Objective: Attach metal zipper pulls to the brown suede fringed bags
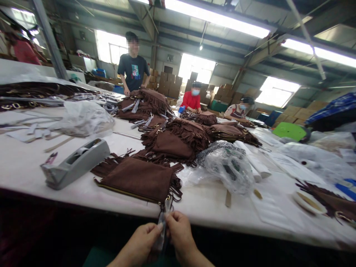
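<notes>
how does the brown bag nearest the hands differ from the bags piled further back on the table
The near bag lies flat and alone at the table edge; the piled bags overlap in a heap. The near bag's zip end hangs over the edge, where the left hand and right hand pinch a small clear strip by its zipper pull; nobody's hands touch the middle pile. Both are brown suede-like with fringe.

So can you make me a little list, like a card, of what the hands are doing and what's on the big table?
left hand: pinches a small clear wrapper
right hand: pinches the same wrapper
nearest bag: brown fringed bag, flat at the table edge
left of it: grey tape dispenser
right of it: crumpled clear plastic bag
further back: pile of brown fringed bags
table: white
</notes>
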{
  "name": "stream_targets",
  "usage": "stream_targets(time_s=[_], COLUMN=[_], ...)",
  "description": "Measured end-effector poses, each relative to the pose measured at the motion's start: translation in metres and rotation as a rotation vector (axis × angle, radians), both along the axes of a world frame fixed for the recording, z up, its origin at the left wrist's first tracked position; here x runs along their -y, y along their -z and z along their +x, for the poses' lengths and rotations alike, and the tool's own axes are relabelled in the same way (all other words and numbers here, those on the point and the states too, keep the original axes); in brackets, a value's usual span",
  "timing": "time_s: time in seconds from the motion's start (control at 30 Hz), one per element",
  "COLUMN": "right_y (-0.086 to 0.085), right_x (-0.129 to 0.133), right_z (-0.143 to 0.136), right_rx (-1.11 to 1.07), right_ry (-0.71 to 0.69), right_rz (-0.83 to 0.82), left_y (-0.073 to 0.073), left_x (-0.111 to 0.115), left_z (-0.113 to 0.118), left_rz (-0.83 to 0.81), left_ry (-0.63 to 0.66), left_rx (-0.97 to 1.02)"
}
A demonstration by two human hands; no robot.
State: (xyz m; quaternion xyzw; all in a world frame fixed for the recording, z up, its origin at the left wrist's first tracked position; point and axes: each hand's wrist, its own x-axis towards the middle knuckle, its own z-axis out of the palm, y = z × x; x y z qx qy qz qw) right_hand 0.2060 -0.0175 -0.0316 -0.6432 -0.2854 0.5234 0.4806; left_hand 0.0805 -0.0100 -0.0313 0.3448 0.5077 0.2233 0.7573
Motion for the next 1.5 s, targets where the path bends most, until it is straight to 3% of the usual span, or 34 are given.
stream_targets(time_s=[0.17,0.37,0.63,0.83,1.1,1.27,1.5], right_y=[-0.007,-0.002,0.014,0.005,0.002,0.005,-0.001], right_x=[0.010,0.010,-0.005,-0.008,-0.011,-0.003,0.001], right_z=[0.000,-0.008,-0.017,-0.020,-0.022,-0.021,-0.021], right_rx=[-0.031,0.031,-0.035,-0.036,-0.004,-0.053,-0.057], right_ry=[-0.129,-0.150,-0.040,-0.024,-0.016,-0.013,0.017], right_rz=[0.080,0.001,-0.014,-0.031,0.005,-0.011,-0.069], left_y=[0.009,0.001,0.005,-0.011,-0.005,-0.009,-0.011], left_x=[-0.001,0.001,-0.010,-0.014,-0.023,-0.025,-0.020], left_z=[-0.002,-0.015,-0.016,-0.014,-0.016,-0.015,-0.013], left_rz=[0.037,0.062,0.119,0.182,0.305,0.490,0.590], left_ry=[-0.071,-0.130,-0.117,-0.110,-0.108,-0.050,-0.017], left_rx=[0.047,-0.031,-0.076,-0.122,-0.199,-0.350,-0.462])
